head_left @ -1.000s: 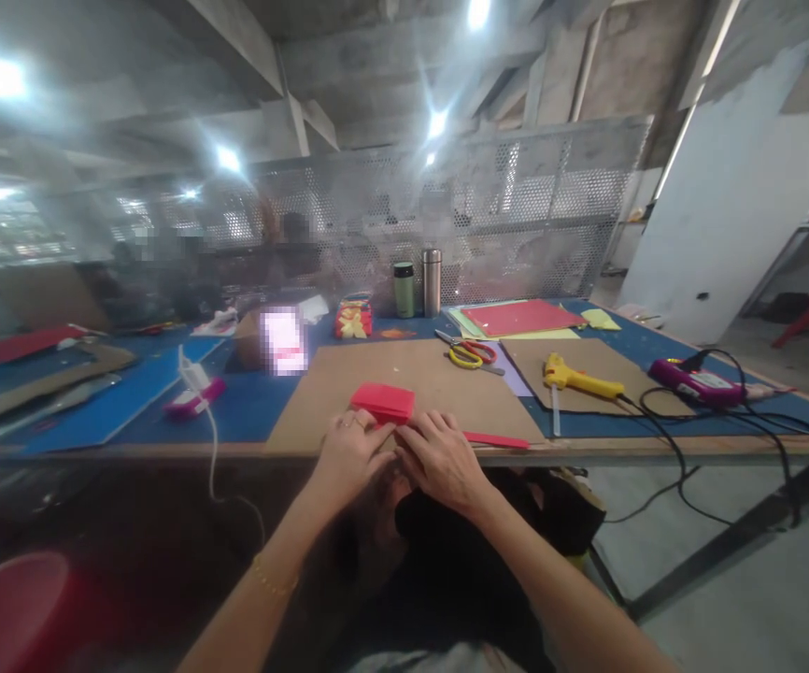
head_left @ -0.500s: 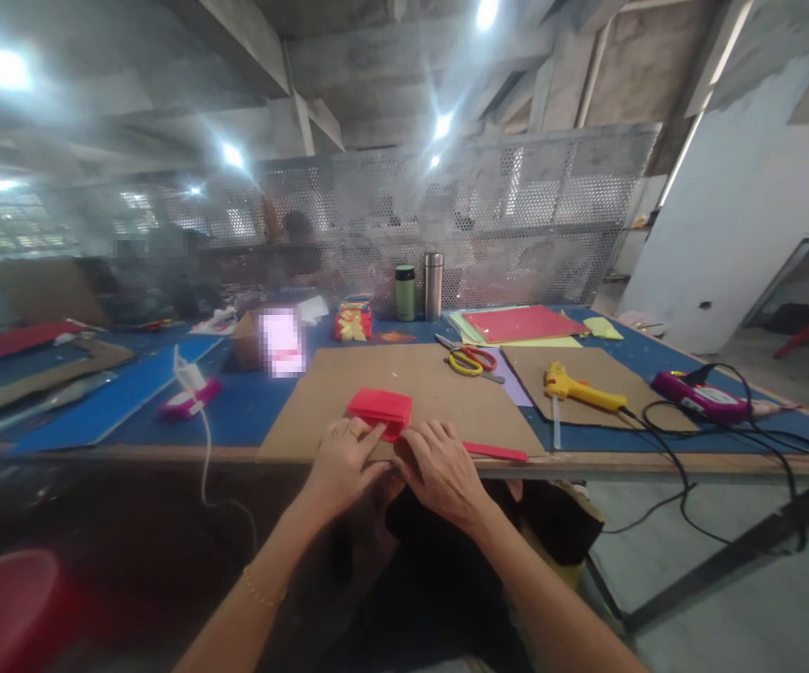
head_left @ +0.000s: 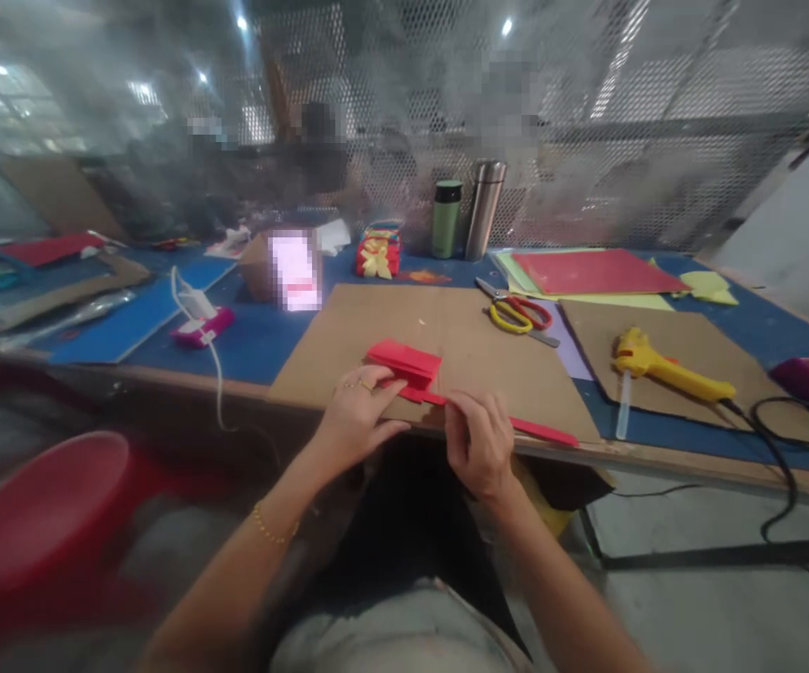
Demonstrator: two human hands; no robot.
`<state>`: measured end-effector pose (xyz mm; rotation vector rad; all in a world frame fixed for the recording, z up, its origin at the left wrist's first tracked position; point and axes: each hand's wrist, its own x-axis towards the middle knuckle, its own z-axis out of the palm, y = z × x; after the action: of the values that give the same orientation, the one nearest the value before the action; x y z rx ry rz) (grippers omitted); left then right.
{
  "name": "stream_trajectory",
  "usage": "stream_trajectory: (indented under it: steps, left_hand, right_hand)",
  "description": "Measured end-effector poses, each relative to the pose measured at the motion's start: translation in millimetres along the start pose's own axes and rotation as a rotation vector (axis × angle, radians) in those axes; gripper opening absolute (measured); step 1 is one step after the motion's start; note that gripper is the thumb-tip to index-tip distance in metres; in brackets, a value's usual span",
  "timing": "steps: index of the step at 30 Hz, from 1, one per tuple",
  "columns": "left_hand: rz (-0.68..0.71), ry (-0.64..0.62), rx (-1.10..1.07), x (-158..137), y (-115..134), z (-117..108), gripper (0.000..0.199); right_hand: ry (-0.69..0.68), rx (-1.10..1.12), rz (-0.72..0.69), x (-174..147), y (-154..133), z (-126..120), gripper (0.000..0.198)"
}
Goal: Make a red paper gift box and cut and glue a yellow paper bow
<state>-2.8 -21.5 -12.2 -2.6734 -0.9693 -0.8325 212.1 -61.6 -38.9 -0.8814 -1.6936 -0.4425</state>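
While the left hand (head_left: 362,411) rests its fingertips against the red folded paper (head_left: 405,361) on the cardboard (head_left: 348,322), its thumb stands parted, any grip unclear. Rightward, the right hand (head_left: 450,402)'s curled fingers pinch a narrow red strip (head_left: 433,399).

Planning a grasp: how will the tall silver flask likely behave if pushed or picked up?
The silver flask stands tall and narrow, so a high push could tip it. Its rounded body might roll once down. The smooth, shiny side may be slippery.
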Motion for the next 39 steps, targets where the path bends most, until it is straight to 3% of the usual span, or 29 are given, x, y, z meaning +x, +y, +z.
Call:
stream_trajectory:
  steps: [12,19,23,31,37,39]
  left_hand:
    - [-0.102,-0.044,-0.093,2,8,-12,0.056]
    - [-0.031,-0.084,0.064,4,8,-9,0.055]
    - [-0.006,-0.041,0.130,4,12,-6,0.055]
    - [0.056,0.094,0.158,0,29,-13,0.025]
    - [0.100,0.185,0.130,21,33,-30,0.023]
    - [0.082,0.204,0.077,32,35,-38,0.024]
  right_hand:
    - [-0.113,-0.102,-0.012,3,-2,-7,0.024]
    - [-0.255,-0.148,0.043,13,-9,-12,0.008]
    - [-0.351,-0.242,0.062,9,-12,-23,0.018]
    - [-0.292,-0.289,-0.013,-6,-15,-39,0.025]
    - [-0.255,-0.336,-0.081,27,-14,-52,0.026]
    - [-0.182,-0.342,-0.103,41,-16,-59,0.026]
